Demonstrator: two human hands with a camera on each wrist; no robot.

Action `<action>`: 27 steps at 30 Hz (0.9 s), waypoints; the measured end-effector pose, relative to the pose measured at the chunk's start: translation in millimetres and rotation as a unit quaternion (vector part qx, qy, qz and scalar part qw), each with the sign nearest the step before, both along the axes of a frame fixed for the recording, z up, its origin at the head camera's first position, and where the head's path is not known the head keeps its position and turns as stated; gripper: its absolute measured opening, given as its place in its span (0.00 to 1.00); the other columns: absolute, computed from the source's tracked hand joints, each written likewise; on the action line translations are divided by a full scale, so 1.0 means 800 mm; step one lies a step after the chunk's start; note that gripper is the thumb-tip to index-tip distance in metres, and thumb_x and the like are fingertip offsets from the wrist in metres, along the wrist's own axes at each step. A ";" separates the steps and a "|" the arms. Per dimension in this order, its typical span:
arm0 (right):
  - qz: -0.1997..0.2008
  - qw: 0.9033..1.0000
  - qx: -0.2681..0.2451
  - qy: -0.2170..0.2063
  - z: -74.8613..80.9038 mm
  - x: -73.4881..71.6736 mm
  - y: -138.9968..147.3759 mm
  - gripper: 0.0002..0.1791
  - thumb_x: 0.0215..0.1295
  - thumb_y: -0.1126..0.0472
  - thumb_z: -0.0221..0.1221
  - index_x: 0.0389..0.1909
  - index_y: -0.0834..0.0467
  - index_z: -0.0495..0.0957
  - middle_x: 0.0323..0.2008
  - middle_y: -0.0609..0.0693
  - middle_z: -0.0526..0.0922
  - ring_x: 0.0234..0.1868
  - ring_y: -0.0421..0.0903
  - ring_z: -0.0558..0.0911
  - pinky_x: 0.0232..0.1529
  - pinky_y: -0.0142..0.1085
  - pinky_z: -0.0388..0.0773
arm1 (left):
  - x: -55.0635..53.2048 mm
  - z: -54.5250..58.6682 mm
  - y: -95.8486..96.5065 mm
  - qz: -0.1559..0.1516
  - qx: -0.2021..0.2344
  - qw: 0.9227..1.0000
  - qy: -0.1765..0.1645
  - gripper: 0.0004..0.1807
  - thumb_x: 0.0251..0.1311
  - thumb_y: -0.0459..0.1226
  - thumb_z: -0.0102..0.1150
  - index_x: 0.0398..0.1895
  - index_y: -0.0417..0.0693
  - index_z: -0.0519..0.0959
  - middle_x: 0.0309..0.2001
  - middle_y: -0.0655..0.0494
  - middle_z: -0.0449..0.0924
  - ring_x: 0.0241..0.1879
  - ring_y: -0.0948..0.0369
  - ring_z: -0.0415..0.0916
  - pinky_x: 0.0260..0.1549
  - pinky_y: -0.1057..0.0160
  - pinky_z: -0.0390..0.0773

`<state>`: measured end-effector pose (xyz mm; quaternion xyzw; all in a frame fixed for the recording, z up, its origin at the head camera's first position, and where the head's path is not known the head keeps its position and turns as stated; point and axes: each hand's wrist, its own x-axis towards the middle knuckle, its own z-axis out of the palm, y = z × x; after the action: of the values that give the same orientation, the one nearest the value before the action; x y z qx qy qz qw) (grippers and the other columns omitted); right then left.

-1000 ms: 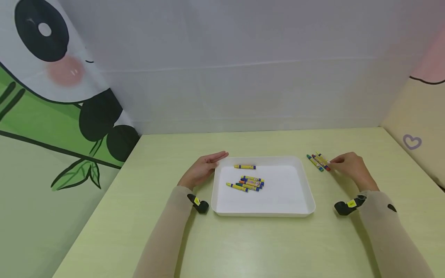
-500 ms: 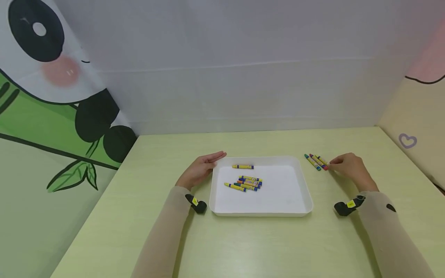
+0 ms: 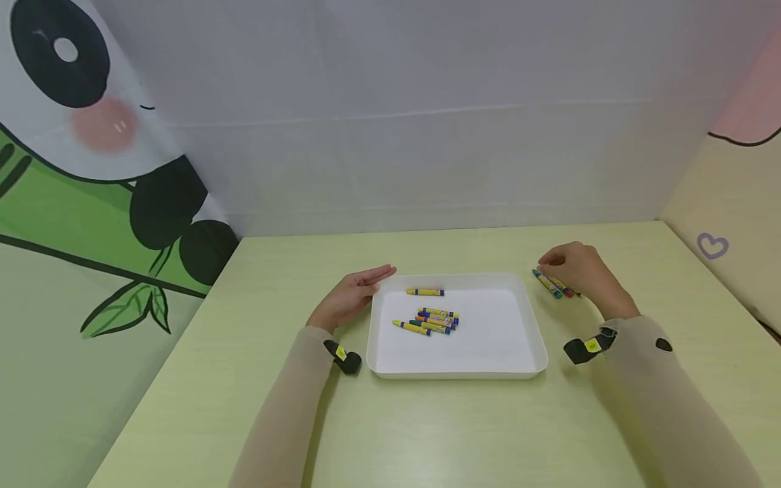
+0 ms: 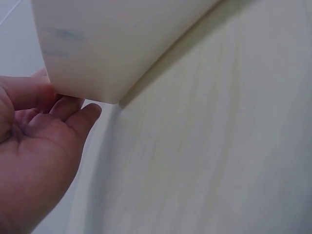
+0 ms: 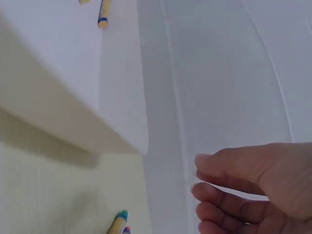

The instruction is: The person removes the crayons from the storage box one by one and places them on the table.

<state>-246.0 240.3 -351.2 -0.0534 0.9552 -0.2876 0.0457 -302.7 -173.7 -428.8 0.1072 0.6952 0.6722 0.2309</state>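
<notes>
My left hand (image 3: pixel 346 299) is at the far left corner of the white tray (image 3: pixel 494 362), two fingers stretched out behind it. In the left wrist view, the thumb (image 4: pixel 30 91) of that hand presses the tray wall while other fingers bend around the corner. Several yellow-wrapped crayons (image 3: pixel 438 318) lie bunched in the tray, with a single yellow crayon (image 3: pixel 425 292) above them. Right of the tray, my right hand (image 3: pixel 579 271) hovers over a row of crayons and partly covers it; a green-tipped crayon (image 3: pixel 546 283) shows at the left. Its loosely bent fingers hold nothing.
The light wooden table (image 3: pixel 457 434) extends around the tray. A pale cloth backdrop (image 3: pixel 427 169) rises behind its far edge. Printed cartoon panels stand left and right. Black wrist cameras sit on both sleeves.
My right hand has left the right end of the crayon row and moved left and farther back, above the row. My left hand stays at the tray corner. The view has shifted slightly.
</notes>
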 end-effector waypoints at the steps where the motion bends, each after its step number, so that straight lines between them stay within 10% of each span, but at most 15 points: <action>1: 0.011 1.000 0.000 -0.001 0.004 -0.001 -0.008 0.20 0.67 0.54 0.57 0.51 0.66 0.79 0.49 0.65 0.82 0.45 0.57 0.81 0.45 0.50 0.78 | 0.000 0.000 0.000 0.000 0.000 1.000 -0.001 0.26 0.72 0.26 0.38 0.72 0.47 0.62 0.72 0.56 0.62 0.73 0.60 0.54 0.70 0.56 0.59; 11: 0.111 0.993 -0.020 -0.025 0.017 -0.005 -0.093 0.15 0.65 0.60 0.59 0.48 0.64 0.81 0.41 0.57 0.85 0.42 0.50 0.81 0.42 0.42 0.80 | 0.000 0.001 0.000 -0.001 0.005 1.000 -0.004 0.26 0.72 0.26 0.37 0.72 0.46 0.61 0.73 0.55 0.60 0.74 0.59 0.52 0.71 0.55 0.57; 27: 0.190 0.973 0.027 -0.127 -0.030 -0.034 -0.160 0.08 0.61 0.60 0.63 0.40 0.57 0.84 0.33 0.49 0.82 0.33 0.43 0.76 0.36 0.33 0.74 | 0.001 0.003 0.001 0.001 0.003 1.000 -0.004 0.27 0.71 0.25 0.37 0.72 0.45 0.62 0.72 0.54 0.60 0.73 0.58 0.53 0.70 0.54 0.59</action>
<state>-272.9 112.3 -375.1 -0.1956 0.9214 -0.2525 0.2215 -301.6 -172.9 -426.3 0.1045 0.6920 0.6753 0.2328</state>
